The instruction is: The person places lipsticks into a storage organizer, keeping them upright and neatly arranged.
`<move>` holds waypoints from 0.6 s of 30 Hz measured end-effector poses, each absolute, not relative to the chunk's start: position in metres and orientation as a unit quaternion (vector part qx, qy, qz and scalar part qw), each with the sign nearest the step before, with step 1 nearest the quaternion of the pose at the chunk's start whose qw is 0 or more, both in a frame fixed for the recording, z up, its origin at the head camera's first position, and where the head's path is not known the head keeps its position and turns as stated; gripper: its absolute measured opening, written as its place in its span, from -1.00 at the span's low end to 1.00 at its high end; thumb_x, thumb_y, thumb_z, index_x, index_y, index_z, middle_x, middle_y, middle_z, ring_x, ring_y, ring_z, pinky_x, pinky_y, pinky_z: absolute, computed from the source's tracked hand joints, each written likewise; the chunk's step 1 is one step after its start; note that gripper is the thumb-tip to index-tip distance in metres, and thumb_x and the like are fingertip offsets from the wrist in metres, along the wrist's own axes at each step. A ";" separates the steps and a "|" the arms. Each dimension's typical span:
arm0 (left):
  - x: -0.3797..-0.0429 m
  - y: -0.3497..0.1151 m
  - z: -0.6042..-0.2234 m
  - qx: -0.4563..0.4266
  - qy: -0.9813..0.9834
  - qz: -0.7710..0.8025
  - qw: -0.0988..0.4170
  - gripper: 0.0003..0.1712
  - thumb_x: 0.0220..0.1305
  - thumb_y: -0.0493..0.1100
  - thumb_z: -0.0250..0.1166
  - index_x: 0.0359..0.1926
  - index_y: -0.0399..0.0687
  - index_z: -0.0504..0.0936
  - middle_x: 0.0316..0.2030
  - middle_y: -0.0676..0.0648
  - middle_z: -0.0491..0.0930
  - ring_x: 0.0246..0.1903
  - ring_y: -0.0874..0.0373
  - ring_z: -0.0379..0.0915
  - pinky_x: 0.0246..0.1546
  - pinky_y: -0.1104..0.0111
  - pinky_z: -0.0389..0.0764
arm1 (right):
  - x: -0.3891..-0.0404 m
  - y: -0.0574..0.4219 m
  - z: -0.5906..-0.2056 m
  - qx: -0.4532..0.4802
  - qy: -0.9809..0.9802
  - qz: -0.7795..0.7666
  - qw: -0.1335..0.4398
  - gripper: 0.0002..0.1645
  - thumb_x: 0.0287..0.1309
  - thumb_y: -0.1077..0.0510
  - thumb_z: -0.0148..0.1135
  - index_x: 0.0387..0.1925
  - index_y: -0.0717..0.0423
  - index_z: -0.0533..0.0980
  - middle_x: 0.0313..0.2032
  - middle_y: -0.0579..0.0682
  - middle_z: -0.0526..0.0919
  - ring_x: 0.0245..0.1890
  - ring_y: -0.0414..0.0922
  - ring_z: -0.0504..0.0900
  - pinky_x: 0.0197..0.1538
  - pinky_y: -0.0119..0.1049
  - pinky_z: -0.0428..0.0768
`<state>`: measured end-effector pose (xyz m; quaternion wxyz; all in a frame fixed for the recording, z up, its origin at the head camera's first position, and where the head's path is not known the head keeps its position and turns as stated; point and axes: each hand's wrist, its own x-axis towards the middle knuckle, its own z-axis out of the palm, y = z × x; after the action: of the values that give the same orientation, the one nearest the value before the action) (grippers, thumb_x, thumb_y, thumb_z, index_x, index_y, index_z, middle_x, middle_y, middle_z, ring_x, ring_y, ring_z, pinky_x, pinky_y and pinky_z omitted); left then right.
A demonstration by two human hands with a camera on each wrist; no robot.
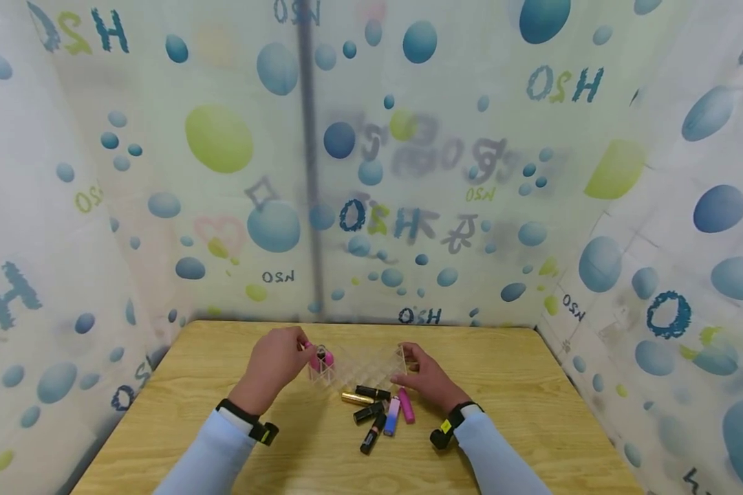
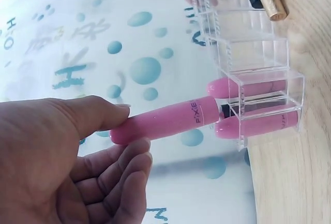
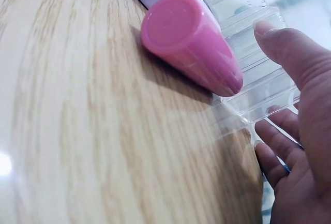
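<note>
My left hand [image 1: 275, 368] pinches a pink lipstick tube [image 2: 165, 120] between thumb and fingertips. Its printed end points at the end compartment of a clear lattice-patterned organizer [image 1: 368, 368], overlapping that compartment's edge in the left wrist view. Inside are two more pink tubes [image 2: 258, 125] with a dark piece [image 2: 248, 106] between them. At the opposite end, my right hand [image 1: 430, 377] grips the organizer, thumb over the near side and fingers behind. A loose pink tube [image 3: 199, 45] lies on the table just before that end.
On the wooden table [image 1: 501, 399], in front of the organizer, lie a gold lipstick [image 1: 357, 398], several black lipsticks [image 1: 373, 432] and a blue-pink tube [image 1: 392, 416]. A patterned curtain [image 1: 223, 206] rises behind the table's back edge and along both sides.
</note>
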<state>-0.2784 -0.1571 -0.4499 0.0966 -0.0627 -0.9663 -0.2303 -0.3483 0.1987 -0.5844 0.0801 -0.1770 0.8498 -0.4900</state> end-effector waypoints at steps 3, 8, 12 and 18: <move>-0.284 -0.158 -0.452 -0.062 -0.968 -0.227 0.085 -0.80 0.42 -0.05 0.50 -0.27 -0.07 0.76 -0.43 0.03 0.69 -0.53 0.15 0.52 -0.48 0.22 0.57 | -0.347 0.198 -0.584 -0.179 0.848 -0.492 0.082 -0.03 0.44 -0.14 0.51 0.68 -0.03 0.25 0.50 0.12 0.47 0.42 0.20 0.52 0.46 0.25 0.47; -0.292 -0.155 -0.460 -0.060 -0.968 -0.235 0.071 -0.76 0.41 -0.01 0.54 -0.28 -0.06 0.76 -0.43 0.03 0.68 -0.51 0.14 0.53 -0.46 0.22 0.57 | -0.347 0.198 -0.583 -0.180 0.846 -0.495 0.082 -0.02 0.45 -0.13 0.51 0.68 -0.01 0.25 0.49 0.11 0.48 0.42 0.19 0.52 0.46 0.26 0.46; -0.300 -0.151 -0.467 -0.060 -0.967 -0.237 0.066 -0.75 0.40 0.00 0.54 -0.28 -0.06 0.76 -0.43 0.04 0.68 -0.50 0.13 0.54 -0.43 0.21 0.58 | -0.348 0.198 -0.582 -0.176 0.847 -0.495 0.082 -0.01 0.43 -0.15 0.52 0.68 -0.02 0.25 0.48 0.10 0.48 0.42 0.19 0.52 0.47 0.26 0.45; -0.307 -0.148 -0.479 -0.070 -0.970 -0.225 0.064 -0.77 0.43 -0.04 0.52 -0.33 -0.04 0.74 -0.45 0.05 0.64 -0.50 0.13 0.50 -0.44 0.23 0.54 | -0.348 0.198 -0.582 -0.175 0.847 -0.495 0.083 -0.01 0.43 -0.17 0.52 0.68 -0.04 0.26 0.49 0.11 0.48 0.43 0.20 0.52 0.48 0.27 0.45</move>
<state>-0.3066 -0.1478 -0.4792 0.0638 -0.0701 -0.9698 -0.2247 -0.3477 0.1977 -0.5821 0.0831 -0.1751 0.8471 -0.4949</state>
